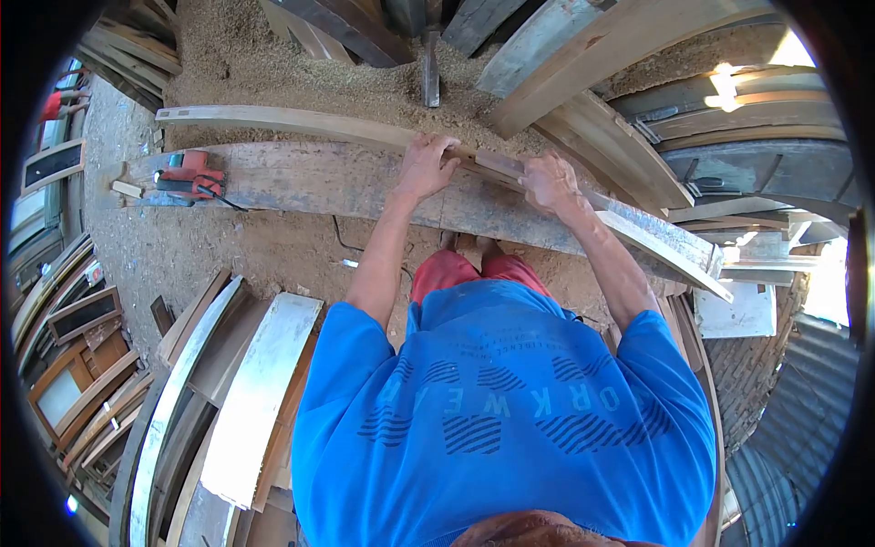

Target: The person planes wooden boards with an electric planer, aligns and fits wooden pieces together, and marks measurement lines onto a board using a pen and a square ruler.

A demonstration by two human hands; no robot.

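A long, narrow wooden beam (301, 122) runs across the workbench plank (301, 178), its far right part slanting down toward me. My left hand (427, 167) is closed over the beam near its middle, thumb and fingers on either side. Just right of it a dark slot or notch shows in the wood. My right hand (551, 182) grips the beam a little farther right, beside a greyer stretch of wood between the hands. Its fingertips are partly hidden.
A red power planer (193, 175) with a dark cord rests on the bench's left part. Sawdust (264, 64) covers the ground beyond. Boards (583, 55) lean at upper right, and a pale board (260, 401) stands among others at lower left. Corrugated sheets (793, 410) lie right.
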